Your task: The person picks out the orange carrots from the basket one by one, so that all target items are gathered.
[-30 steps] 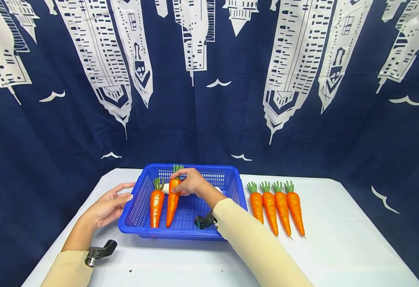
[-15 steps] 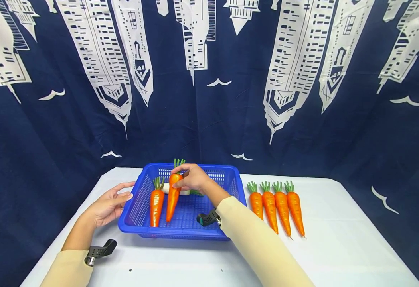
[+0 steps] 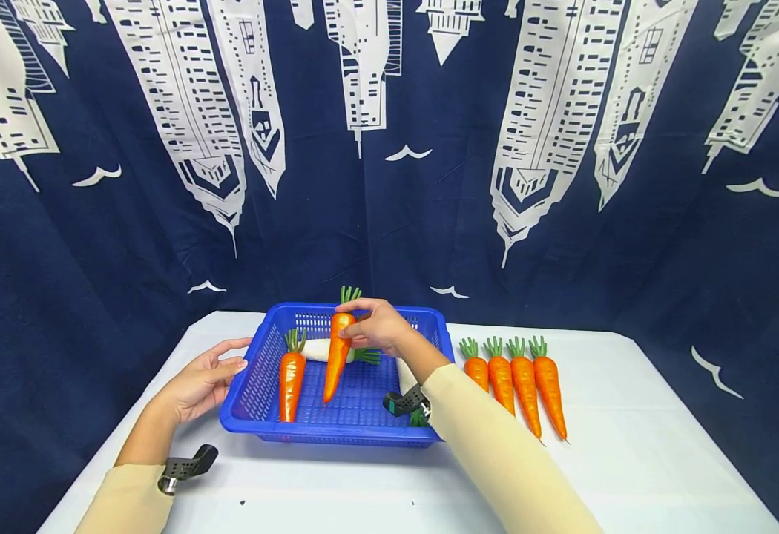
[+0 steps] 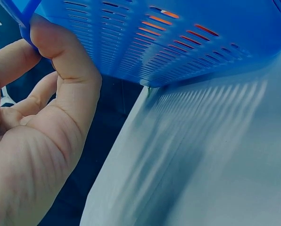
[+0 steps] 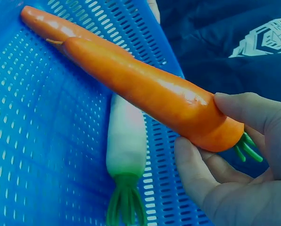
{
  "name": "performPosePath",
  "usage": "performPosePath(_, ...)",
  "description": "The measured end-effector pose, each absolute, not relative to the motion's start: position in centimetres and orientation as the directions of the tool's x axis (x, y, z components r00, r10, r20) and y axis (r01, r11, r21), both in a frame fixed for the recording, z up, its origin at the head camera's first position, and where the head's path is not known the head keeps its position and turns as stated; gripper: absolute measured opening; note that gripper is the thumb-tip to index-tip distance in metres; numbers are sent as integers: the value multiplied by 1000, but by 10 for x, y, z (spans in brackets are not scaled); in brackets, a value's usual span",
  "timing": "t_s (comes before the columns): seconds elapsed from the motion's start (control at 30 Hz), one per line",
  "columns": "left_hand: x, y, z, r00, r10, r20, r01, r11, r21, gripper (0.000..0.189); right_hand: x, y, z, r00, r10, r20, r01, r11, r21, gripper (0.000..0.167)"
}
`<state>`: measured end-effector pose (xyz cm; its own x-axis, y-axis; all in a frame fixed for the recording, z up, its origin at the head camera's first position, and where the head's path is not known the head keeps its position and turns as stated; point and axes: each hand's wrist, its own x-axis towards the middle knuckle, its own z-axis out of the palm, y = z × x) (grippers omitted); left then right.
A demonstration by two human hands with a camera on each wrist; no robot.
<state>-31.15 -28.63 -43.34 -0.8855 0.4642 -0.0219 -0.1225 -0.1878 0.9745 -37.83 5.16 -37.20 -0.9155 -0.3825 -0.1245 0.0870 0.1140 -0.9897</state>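
Observation:
My right hand (image 3: 384,328) pinches an orange carrot (image 3: 337,356) near its green top, thumb on one side and fingers on the other. The carrot hangs tip down over the blue plastic basket (image 3: 336,429). A second carrot (image 3: 291,386) leans inside along the basket's left part. Behind them lies a white radish (image 5: 126,136) with green leaves; another white radish (image 3: 406,377) at the right is partly hidden by my right wrist. My left hand (image 3: 202,386) holds the basket's left rim, and the left wrist view shows thumb and finger pinching that rim.
Several carrots (image 3: 523,386) lie in a row on the white table (image 3: 630,445), right of the basket; my right sleeve covers some of their tips. A dark blue cloth (image 3: 389,222) with white buildings hangs behind the table.
My right hand has lifted the carrot off the basket's floor and moved it up and rightward, uncovering more of both white radishes. The left hand has stayed at the rim.

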Motion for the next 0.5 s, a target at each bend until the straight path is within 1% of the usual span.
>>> performPosePath(0.23,-311,-286,-433,-886,463,-28,-127,-184,975,42,-377,66,-365,-926,-360,-110,74,112,-991,47)
performPosePath(0.5,-312,-286,-433,-886,463,-30,-130,-185,974,40,-367,81,-357,-920,-377,-112,97,58,-994,49)
